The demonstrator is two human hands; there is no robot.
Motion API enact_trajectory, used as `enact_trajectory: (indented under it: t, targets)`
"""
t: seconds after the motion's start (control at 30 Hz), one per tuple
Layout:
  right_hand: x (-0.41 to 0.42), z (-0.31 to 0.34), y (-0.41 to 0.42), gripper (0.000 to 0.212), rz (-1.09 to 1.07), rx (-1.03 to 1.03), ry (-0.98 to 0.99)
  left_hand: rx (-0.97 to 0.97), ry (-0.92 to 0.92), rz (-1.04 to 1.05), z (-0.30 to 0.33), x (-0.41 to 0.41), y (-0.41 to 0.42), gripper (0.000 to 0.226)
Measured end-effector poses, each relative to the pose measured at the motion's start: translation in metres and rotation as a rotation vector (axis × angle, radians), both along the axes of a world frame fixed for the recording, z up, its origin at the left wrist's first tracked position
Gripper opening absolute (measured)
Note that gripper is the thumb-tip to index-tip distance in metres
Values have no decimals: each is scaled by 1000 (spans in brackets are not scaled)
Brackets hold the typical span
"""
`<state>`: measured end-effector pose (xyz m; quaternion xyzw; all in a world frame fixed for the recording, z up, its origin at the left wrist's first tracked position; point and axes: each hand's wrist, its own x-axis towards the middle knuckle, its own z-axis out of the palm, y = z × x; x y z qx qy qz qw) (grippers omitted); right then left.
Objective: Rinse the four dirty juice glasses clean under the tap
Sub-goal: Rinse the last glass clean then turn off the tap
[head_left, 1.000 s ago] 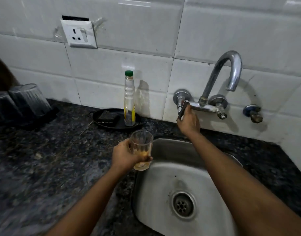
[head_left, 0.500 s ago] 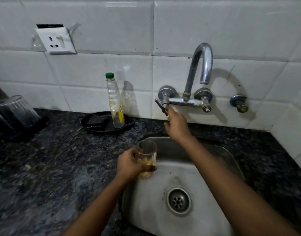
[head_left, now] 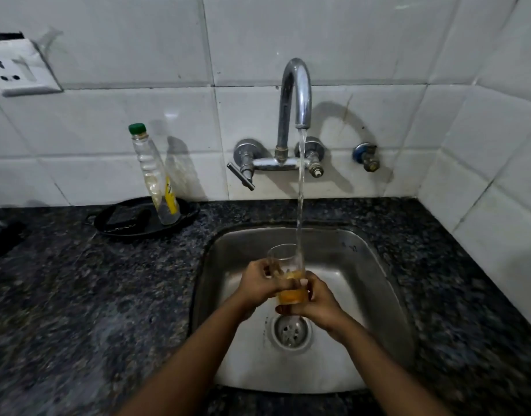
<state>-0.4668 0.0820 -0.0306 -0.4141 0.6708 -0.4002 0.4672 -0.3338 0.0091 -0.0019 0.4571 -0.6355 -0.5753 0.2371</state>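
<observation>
Glass tumbler point(head_left: 285, 274) upright over sink point(head_left: 378, 295), above drain point(head_left: 291, 330), amber juice dregs at bottom, stream from tap point(head_left: 295, 91) striking right inner wall near rim. Likely to slip: wet glass, water pushing off-centre, splashing onto dark stone counter point(head_left: 78, 295); could knock against steel basin. Left hand point(head_left: 258, 285) curled closed around left side, mid-height; right hand point(head_left: 313, 301) wrapped closed about base from right, fingers overlapping in front. Far left, bottle point(head_left: 154, 175) standing in black tray point(head_left: 123, 226).
</observation>
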Motion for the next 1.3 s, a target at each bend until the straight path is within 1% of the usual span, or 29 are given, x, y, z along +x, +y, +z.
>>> enact_trajectory:
  t: [0.07,0.1,0.13,0.2,0.23,0.27,0.3,0.33,0.37,0.43,0.47,0.5,0.57,0.6,0.63,0.67,0.7,0.73,0.77,0.83,0.87,0.93,1.0,1.07,1.13,1.17,1.2,1.23,1.3]
  targets:
    - [-1,3,-2,64,-99,-35,-39,3,45,-99,5,-6,0,49]
    - [-3,5,-1,61,-133,-47,-40,-8,69,-121,7,-9,0,54]
    - [-6,7,-1,61,-154,-58,13,-42,75,-111,9,-11,0,63]
    - [-13,11,-1,63,-158,-51,141,-239,18,-21,13,-15,-1,82]
    - [-16,13,-2,63,-163,-47,181,-390,-26,31,15,-15,-1,83]
    - [-19,17,-3,64,-159,-43,211,-569,-63,63,17,-15,0,76]
    - [-20,22,-5,66,-146,-50,241,-724,-92,70,19,-16,2,63]
    - [-24,26,-7,68,-128,-56,276,-820,-109,46,21,-18,3,49]
    - [-26,30,-9,68,-100,-72,313,-855,-119,-12,24,-19,3,38]
    - [-30,37,-14,59,-47,-101,381,-768,-137,-203,27,-21,1,26]
    - [-30,42,-16,51,-33,-118,403,-697,-167,-318,28,-22,-3,26]
    - [-32,45,-18,46,-16,-141,468,-617,-223,-434,30,-22,-7,28]
    - [-34,51,-25,49,51,-211,757,-434,-331,-620,37,-24,-17,40]
    - [-34,55,-27,49,90,-245,867,-323,-325,-680,41,-25,-22,46]
    - [-34,58,-29,45,114,-271,933,-191,-273,-716,47,-26,-26,47]
    - [-34,61,-30,43,121,-271,956,-52,-180,-724,52,-28,-30,45]
    - [-34,63,-30,46,110,-273,977,99,-65,-693,60,-28,-32,41]
    - [-35,64,-30,52,85,-268,1019,254,49,-584,64,-30,-34,38]
    - [-36,64,-30,59,44,-271,1071,385,144,-460,69,-32,-36,40]
    - [-35,65,-28,68,-50,-290,1140,454,186,-231,73,-39,-45,53]
    - [-33,65,-28,71,-74,-291,1166,443,155,-125,75,-44,-47,54]
    - [-29,61,-27,84,-89,-230,1294,390,70,36,76,-58,-43,41]
    - [-24,56,-25,99,-126,-240,1442,235,-14,175,68,-73,-40,27]
    - [-16,59,-20,101,-125,-269,1525,40,-107,286,58,-82,-34,21]
    - [-9,70,-15,95,3,-120,1470,-99,-177,387,51,-84,-30,22]
    - [-10,72,-14,89,84,-42,1371,-96,-158,398,48,-83,-30,20]
    - [-15,76,-14,85,149,20,1181,-63,-97,371,47,-79,-29,20]
    - [-23,82,-13,80,186,67,852,-20,-4,304,46,-75,-26,20]
    - [-36,85,-9,67,192,100,97,28,183,142,46,-63,-21,23]
